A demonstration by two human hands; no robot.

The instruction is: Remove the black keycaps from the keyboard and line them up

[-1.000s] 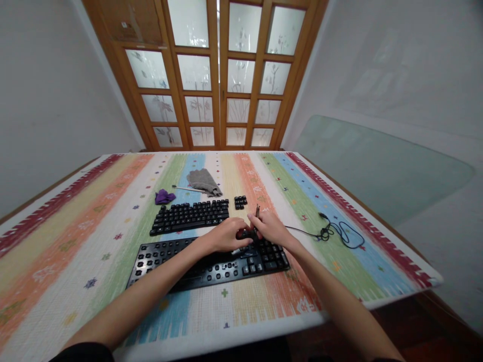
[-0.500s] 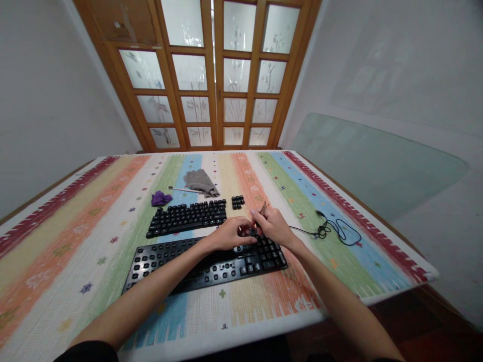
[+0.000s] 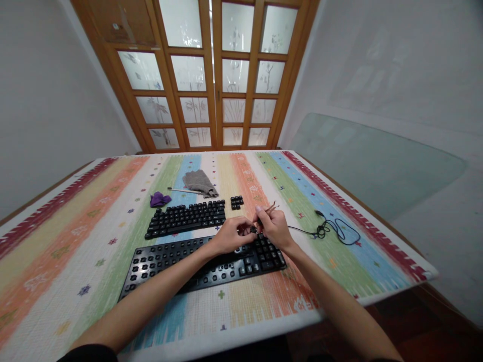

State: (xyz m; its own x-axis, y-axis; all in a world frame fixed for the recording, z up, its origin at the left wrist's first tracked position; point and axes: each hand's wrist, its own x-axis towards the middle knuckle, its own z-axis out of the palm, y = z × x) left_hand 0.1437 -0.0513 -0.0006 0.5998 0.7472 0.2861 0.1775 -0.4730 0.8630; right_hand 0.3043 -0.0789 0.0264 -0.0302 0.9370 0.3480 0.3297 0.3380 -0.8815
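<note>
A black keyboard lies before me, many of its keycaps off on the left and middle, with keycaps still seated at its right end. Over its upper right part, my left hand curls its thumb and fingers around a small black keycap. Right beside it, my right hand is closed on a thin two-pronged wire keycap puller, whose prongs stick out past the thumb, pointing away from me. The fingertips of both hands meet near the keycap and partly hide it.
Loose keycaps lie in rows behind the keyboard, with a smaller group to their right. Further back are a purple cloth, a grey cloth and a thin brush. A coiled cable lies right on the striped tablecloth.
My right hand has turned slightly, and the puller's prongs now show more, tilted to the right. The dark keycap at my left fingers shows more clearly.
</note>
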